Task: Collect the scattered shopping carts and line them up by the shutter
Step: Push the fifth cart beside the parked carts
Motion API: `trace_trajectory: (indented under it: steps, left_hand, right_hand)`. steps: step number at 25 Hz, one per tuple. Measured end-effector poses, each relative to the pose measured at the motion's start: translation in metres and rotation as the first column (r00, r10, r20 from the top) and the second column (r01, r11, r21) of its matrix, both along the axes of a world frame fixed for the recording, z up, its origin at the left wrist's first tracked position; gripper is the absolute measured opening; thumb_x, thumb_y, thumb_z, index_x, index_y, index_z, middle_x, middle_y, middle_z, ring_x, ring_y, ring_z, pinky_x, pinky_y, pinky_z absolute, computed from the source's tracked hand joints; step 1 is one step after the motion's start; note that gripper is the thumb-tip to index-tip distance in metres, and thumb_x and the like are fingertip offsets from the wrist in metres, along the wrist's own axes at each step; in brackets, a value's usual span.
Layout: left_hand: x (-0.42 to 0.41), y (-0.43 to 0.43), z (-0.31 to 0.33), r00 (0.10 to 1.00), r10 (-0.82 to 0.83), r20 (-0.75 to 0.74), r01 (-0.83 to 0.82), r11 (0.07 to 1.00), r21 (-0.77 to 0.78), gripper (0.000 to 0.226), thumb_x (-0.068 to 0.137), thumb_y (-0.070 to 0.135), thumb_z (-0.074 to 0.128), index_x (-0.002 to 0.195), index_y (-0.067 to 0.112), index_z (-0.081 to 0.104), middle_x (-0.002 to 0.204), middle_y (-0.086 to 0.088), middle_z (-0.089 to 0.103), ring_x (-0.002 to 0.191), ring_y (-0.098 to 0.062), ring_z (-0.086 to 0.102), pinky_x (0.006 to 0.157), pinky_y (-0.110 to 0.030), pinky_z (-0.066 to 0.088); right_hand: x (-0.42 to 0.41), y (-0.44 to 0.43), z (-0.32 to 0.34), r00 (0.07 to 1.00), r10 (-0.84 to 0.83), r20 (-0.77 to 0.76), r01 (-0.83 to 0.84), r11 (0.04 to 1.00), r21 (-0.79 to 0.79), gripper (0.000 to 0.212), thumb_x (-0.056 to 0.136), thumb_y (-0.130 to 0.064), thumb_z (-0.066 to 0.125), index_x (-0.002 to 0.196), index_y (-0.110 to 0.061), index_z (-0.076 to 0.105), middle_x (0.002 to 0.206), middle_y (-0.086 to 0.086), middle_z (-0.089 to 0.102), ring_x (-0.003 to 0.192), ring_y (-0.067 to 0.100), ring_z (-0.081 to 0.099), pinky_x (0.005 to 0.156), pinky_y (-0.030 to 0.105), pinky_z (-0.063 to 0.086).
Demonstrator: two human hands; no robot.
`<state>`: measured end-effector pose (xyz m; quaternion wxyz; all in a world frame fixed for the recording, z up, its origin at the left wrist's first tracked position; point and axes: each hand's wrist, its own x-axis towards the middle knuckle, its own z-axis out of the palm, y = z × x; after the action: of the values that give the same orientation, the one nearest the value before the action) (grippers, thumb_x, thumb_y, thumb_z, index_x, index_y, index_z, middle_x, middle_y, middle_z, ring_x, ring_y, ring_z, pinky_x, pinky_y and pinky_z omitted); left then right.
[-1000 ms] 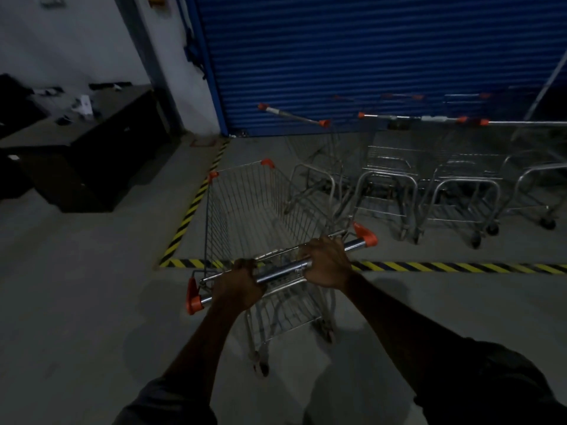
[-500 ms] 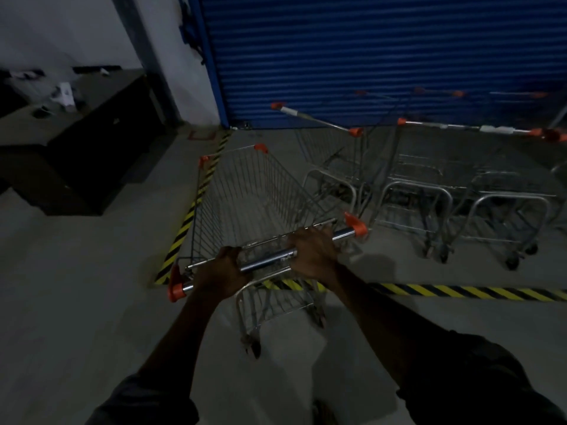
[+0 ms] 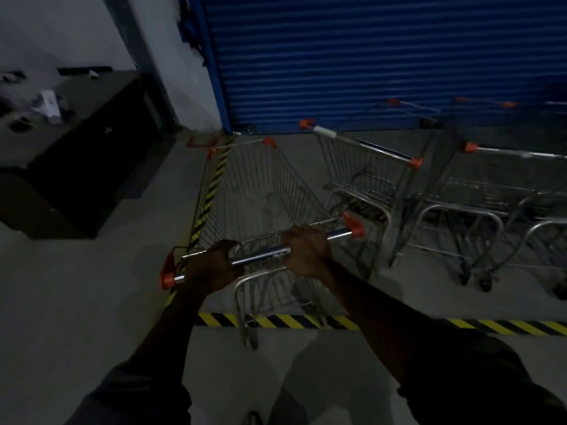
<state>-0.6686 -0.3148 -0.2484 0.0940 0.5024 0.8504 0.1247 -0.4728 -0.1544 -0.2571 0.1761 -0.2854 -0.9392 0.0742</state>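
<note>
A wire shopping cart with orange corner caps stands right in front of me, its basket pointing at the blue shutter. My left hand grips the left part of its metal handle bar, and my right hand grips the right part. The cart's front lies inside the yellow-black floor tape. To its right, several more carts stand side by side before the shutter, with another cart further right.
A dark counter with small items on top stands at the left by the white wall. Striped tape also runs along the cart's left side. Bare concrete floor lies to my left and under me.
With both hands on the handle I have pushed the cart forward over the tape line toward the shutter. The parked carts now lie closer, at its right.
</note>
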Motion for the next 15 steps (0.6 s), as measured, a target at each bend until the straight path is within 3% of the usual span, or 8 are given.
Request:
trace_trajectory:
  steps: [4, 8, 12, 15]
  left_hand:
    - [-0.095, 0.044, -0.006, 0.980, -0.136, -0.142, 0.141, 0.990, 0.027, 0.065, 0.068, 0.061, 0.056, 0.120, 0.023, 0.067, 0.126, -0.001, 0.065, 0.091, -0.032, 0.072, 0.072, -0.039, 0.058]
    - [-0.176, 0.086, -0.005, 0.929, -0.308, -0.208, 0.314, 0.950, -0.005, 0.049, 0.067, 0.055, 0.054, 0.094, 0.021, 0.076, 0.115, -0.006, 0.072, 0.074, -0.029, 0.075, 0.057, -0.036, 0.060]
    - [-0.250, 0.138, -0.002, 0.944, -0.298, -0.139, 0.295, 0.954, -0.042, 0.041, 0.080, 0.052, 0.060, 0.105, 0.022, 0.074, 0.128, 0.001, 0.065, 0.102, -0.024, 0.070, 0.083, -0.036, 0.055]
    - [-0.303, 0.178, -0.015, 0.923, -0.332, -0.193, 0.327, 0.943, -0.057, 0.046, 0.070, 0.056, 0.064, 0.102, 0.024, 0.076, 0.136, 0.000, 0.062, 0.098, -0.029, 0.072, 0.080, -0.039, 0.058]
  right_hand:
    - [-0.074, 0.042, -0.003, 1.000, 0.003, -0.012, -0.003, 1.000, 0.015, 0.041, 0.065, -0.049, 0.051, 0.089, -0.023, 0.072, 0.091, -0.001, 0.070, 0.087, 0.030, 0.067, 0.080, 0.043, 0.050]
    - [-0.137, 0.077, 0.003, 0.987, -0.003, 0.163, 0.002, 1.000, 0.005, 0.050, 0.081, -0.057, 0.064, 0.114, -0.020, 0.070, 0.113, 0.003, 0.070, 0.108, 0.030, 0.063, 0.096, 0.047, 0.043]
    - [-0.197, 0.107, -0.003, 0.994, -0.027, 0.109, 0.020, 0.998, 0.066, 0.047, 0.084, -0.054, 0.071, 0.107, -0.013, 0.068, 0.106, 0.010, 0.070, 0.105, 0.035, 0.063, 0.094, 0.052, 0.043]
    - [-0.239, 0.134, -0.006, 0.992, -0.062, 0.112, 0.053, 0.995, 0.081, 0.046, 0.086, -0.056, 0.067, 0.106, -0.015, 0.068, 0.107, 0.007, 0.070, 0.107, 0.033, 0.062, 0.095, 0.047, 0.041]
